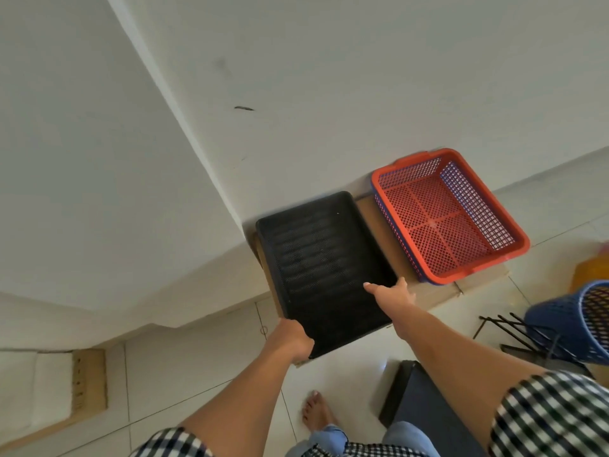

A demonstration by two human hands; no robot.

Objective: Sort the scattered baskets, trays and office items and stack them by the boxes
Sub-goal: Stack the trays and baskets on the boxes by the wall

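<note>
My left hand covers the near left corner of the black tray. The fingers curl round the rim there and grip it, with their tips hidden under the edge. My right hand lies at the tray's near right corner, fingers straight and spread. The thumb rests on the mesh inside the rim and the rest reach out over the cardboard. It grips nothing.

At the right edge of the view a round blue basket is cut off, so I cannot see what it holds. A black wire rack lies partly under it. Beyond them is something yellow, too blurred and cropped to name. My right arm hides part of a dark flat item on the floor beside my bare foot.

The tray sits open side up on a flat cardboard box against the wall, and its mesh bottom shows from rim to rim. Just beside it on the same cardboard, a red basket is nested inside a blue basket. A strip of bare cardboard lies between tray and baskets.

The tray's long axis runs from the wall toward me, slanting slightly to my right. Its far short edge is close to the wall and its near short edge overhangs the box.
</note>
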